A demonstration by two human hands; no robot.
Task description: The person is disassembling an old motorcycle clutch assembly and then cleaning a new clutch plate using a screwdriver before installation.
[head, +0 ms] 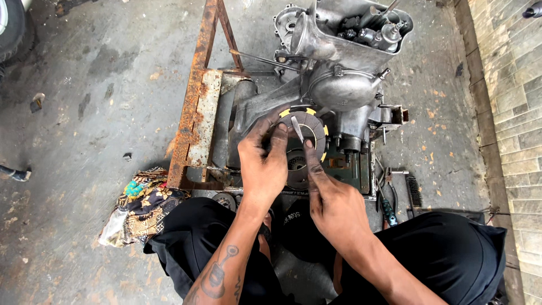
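A grey metal engine (339,68) rests on a rusty steel stand (195,113) on the concrete floor. My left hand (262,166) grips the left edge of a round dark clutch plate (313,133) with yellow tabs on its rim, held against the engine's open side. My right hand (333,206) pinches a thin flat metal strip (297,129) that lies across the plate's face, forefinger and thumb at its lower end. Below the plate, a toothed part (296,164) shows inside the engine case.
A patterned cloth (138,206) lies by my left knee. A brush with a dark handle (415,191) and a green-handled tool (388,210) lie on the floor at the right. A brick-paved strip (514,85) runs along the right edge.
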